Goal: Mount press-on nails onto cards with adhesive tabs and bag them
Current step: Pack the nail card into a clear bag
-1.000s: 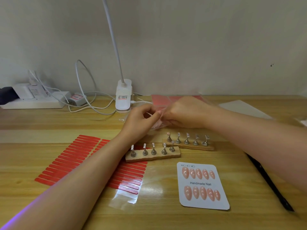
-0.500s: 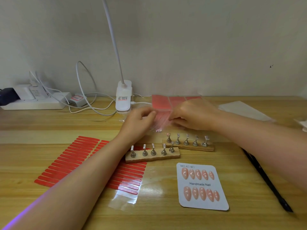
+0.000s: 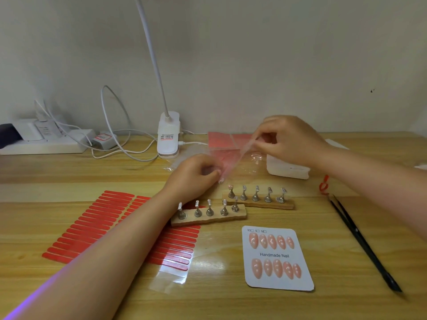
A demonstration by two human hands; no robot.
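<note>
Your fingers (image 3: 262, 140) of the right hand (image 3: 288, 142) are curled and pinch the upper end of a clear plastic bag (image 3: 232, 161), which they hold up above the far part of the surface (image 3: 231, 303). The fingers of your left hand (image 3: 193, 174) are also curled, and they pinch the lower end of the same bag, close to the surface. So the bag is stretched on a slant between your two hands, lower at the left and higher at the right. It is transparent with a pink tone from what lies behind it.

The finished card (image 3: 278, 258), printed "Handmade Nail", lies flat at the near right of the surface, with two rows of five pink nails on it. It is apart from both hands.

Between the card and your hands stand two wooden holders, the near holder (image 3: 209, 219) and the far holder (image 3: 258, 203), each with five small metal stands. The sheet of red adhesive tabs (image 3: 97, 225) lies at the near left, partly under your left forearm. Black tweezers (image 3: 362, 243) lie at the right. A white box (image 3: 287, 169) sits under your right hand, and pink sheets (image 3: 221, 140) lie flat behind the bag. At the far side there is a white lamp base (image 3: 168, 137) and a power strip (image 3: 44, 144) with cables.
</note>
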